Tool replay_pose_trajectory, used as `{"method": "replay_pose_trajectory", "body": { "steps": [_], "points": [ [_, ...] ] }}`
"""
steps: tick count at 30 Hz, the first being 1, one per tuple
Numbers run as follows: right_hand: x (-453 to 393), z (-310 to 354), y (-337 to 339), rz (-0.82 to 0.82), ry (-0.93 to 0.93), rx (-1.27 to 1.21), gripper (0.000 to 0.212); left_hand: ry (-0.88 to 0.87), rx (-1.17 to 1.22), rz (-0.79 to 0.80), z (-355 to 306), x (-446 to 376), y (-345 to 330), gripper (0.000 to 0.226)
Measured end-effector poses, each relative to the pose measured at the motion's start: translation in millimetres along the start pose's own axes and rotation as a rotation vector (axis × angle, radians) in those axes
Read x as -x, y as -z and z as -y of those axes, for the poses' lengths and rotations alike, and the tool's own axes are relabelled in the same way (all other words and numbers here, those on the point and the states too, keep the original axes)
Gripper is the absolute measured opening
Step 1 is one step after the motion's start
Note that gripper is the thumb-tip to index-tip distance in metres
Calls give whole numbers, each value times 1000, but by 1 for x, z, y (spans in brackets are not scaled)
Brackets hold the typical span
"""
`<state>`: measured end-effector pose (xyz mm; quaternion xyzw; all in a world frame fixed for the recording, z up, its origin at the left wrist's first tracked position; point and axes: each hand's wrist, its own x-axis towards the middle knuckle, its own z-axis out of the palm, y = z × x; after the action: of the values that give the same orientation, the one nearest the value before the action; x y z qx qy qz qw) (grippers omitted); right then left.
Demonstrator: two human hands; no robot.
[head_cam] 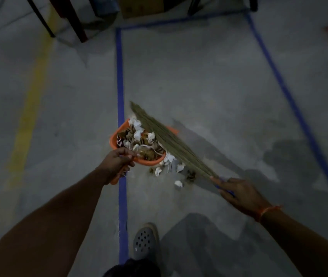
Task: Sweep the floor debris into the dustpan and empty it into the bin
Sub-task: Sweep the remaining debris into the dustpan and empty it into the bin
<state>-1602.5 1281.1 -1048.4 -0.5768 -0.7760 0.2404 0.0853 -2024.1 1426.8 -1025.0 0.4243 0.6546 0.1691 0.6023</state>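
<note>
2 hands are working low over the grey floor (199,76). Left hand (117,161) is gripping the handle of an orange dustpan (113,137), heaped with white paper scraps and brown debris (139,140), sitting beside the blue tape line (120,76). Right hand (239,191) is clamped on a grass broom (159,132), its bristles lying across the pan. Loose scraps (171,166) are lying just beside the pan's near rim.

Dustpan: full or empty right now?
Full. The orange dustpan is heaped with paper scraps and leaves; a few white scraps lie on the floor beside it.
</note>
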Motion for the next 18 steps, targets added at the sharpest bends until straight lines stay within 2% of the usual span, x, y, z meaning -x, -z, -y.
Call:
{"method": "replay_pose_trajectory", "body": {
  "steps": [4,9,14,18],
  "points": [
    [21,37,105,-41,-56,-61,44,31,21,26,-108,57,-9,14],
    [30,46,211,-114,-129,-82,59,15,33,59,-238,83,-35,14],
    [26,-12,285,-160,-163,-36,49,-58,-19,72,-356,70,-101,18],
    [28,-82,357,-206,-187,-20,55,-111,-21,57,-437,58,-177,15]
  ]
}}
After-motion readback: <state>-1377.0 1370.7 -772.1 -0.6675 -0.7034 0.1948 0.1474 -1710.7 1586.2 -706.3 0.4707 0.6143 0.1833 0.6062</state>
